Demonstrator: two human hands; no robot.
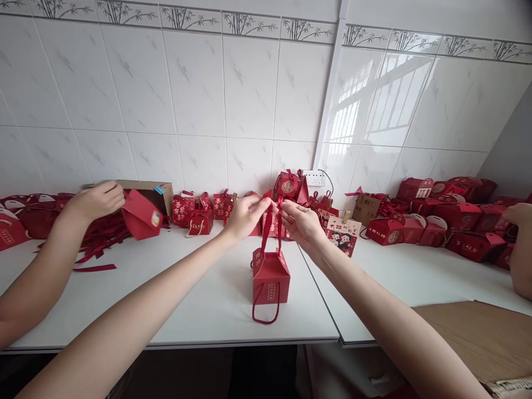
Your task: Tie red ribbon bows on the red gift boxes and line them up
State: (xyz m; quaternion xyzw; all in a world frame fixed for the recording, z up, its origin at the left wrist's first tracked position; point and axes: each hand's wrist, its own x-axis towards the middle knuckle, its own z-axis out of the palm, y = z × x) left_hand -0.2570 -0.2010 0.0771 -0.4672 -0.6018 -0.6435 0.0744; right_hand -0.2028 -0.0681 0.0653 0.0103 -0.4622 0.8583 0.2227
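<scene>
A small red gift box [271,277] with gold print stands upright on the white table, a dark red cord handle [266,321] hanging down its front. From its folded top rises a red ribbon [266,230] in two strands. My left hand [247,219] pinches one strand above the box. The other strand is in the closed fingers of my right hand [301,220], just to the right. Both hands are close together, and the fingertips partly cover the ribbon.
Another person's hand [100,199] holds a red box [142,215] at left; another arm [521,249] reaches in at right. Red boxes [469,219] are piled along the wall. A power strip [315,177] and cardboard box [366,208] stand behind. Cardboard [477,332] lies front right.
</scene>
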